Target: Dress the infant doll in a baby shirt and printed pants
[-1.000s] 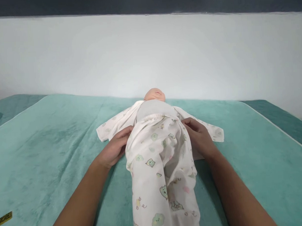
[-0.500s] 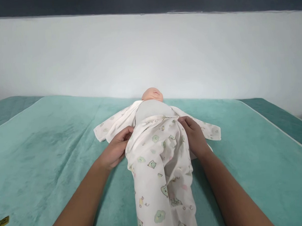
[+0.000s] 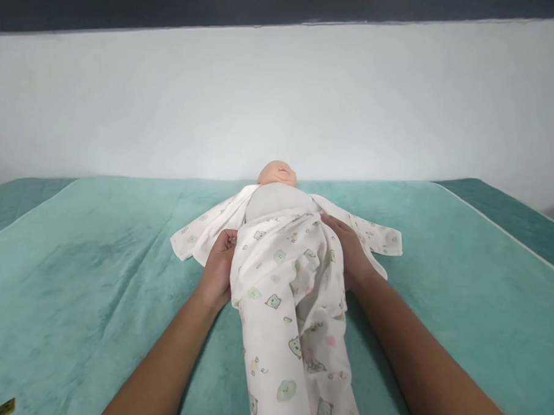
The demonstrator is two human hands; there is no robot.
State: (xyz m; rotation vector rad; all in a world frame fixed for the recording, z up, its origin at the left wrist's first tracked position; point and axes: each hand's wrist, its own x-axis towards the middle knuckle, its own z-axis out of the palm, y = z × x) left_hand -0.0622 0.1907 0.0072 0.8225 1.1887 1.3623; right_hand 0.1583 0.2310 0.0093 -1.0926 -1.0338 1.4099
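A baby doll point(image 3: 278, 173) lies on its back on a teal blanket point(image 3: 91, 270), head away from me. A white garment printed with small animals point(image 3: 290, 292) covers its legs and lower body, and its grey torso shows above. My left hand point(image 3: 219, 268) grips the garment's waist edge on the doll's left side. On the other side, my right hand point(image 3: 350, 250) holds the same edge with curled fingers. An open white printed top point(image 3: 200, 232) spreads out under the doll to both sides.
The teal blanket covers a wide flat surface that ends at a white wall point(image 3: 272, 97) behind the doll. A small yellow-and-black object point(image 3: 2, 410) lies at the lower left edge. Darker teal cloth point(image 3: 511, 212) shows at the right.
Both hands have slid the garment's waist edge further up the doll's body, towards its chest. The hands sit closer against the doll's sides.
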